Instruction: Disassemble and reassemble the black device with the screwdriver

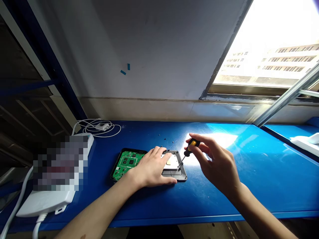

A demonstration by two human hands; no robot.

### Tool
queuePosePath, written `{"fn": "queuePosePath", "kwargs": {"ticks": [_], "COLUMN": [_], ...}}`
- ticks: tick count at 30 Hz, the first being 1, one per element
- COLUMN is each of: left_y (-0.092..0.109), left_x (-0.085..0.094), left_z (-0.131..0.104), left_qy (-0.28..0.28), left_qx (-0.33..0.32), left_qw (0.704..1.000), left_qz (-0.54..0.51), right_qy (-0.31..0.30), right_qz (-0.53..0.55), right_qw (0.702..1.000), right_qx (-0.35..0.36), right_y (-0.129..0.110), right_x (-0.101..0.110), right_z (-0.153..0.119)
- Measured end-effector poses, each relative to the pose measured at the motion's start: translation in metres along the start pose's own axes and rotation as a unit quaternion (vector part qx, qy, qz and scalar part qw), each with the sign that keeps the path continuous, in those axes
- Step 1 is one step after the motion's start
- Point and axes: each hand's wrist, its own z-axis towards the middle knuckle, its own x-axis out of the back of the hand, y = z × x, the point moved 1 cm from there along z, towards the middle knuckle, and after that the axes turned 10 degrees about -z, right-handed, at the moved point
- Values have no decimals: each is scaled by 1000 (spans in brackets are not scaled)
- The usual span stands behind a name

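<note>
A black and yellow screwdriver is held by its handle in my right hand, its shaft slanting down and left to the right part of a grey plastic casing. My left hand lies across the middle of the casing, fingers spread, and hides part of it. Beside its thumb and fingertips a white plate with a small yellowish pad shows inside the casing. Left of that hand sits a green circuit board in a black frame. Whether the tip sits in a screw is too small to tell.
Several tiny screws lie behind the casing on the blue table. At the left are a white device, partly blurred, and a coiled white cable. A metal post stands at the right, near the window.
</note>
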Motion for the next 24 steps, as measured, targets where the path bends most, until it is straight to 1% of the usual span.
{"fn": "queuePosePath", "kwargs": {"ticks": [5, 11, 20, 22, 24], "left_y": [-1, -3, -4, -4, -3], "left_x": [0, -3, -3, -2, -1], "left_z": [0, -1, 0, 0, 0], "left_qy": [0, 2, 5, 4, 5], "left_qx": [2, -1, -3, -2, -2], "left_qw": [1000, 1000, 1000, 1000, 1000], "left_qz": [0, -6, -13, -13, -13], "right_qy": [20, 8, 35, 27, 5], "right_qz": [-45, -26, -35, -23, -8], "right_qw": [999, 999, 998, 998, 997], "right_qx": [15, 24, 43, 58, 78], "right_y": [-2, -10, -21, -21, -18], "right_x": [2, 5, 2, 1, -1], "right_z": [3, 4, 9, 9, 12]}}
